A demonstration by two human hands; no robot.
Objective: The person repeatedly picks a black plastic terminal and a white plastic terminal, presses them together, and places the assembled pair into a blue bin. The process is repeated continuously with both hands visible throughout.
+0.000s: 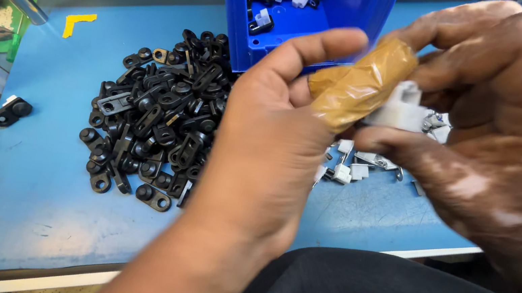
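mid-assembly, judged: small white plastic piece [401,105] pinched between right hand [501,132] fingertips and tape-wrapped left hand [277,128] thumb, just right of black clip pile [150,110], below blue bin [291,28]; next needing firm, aligned pressing.

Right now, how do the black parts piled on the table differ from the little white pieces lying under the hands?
The black parts are dark, flat links with round eyelets; the white pieces are pale and blocky. The black parts form a big heap, while the white pieces are few and scattered. Both lie loose on the blue table. The right hand pinches one similar white piece, and the left hand meets it.
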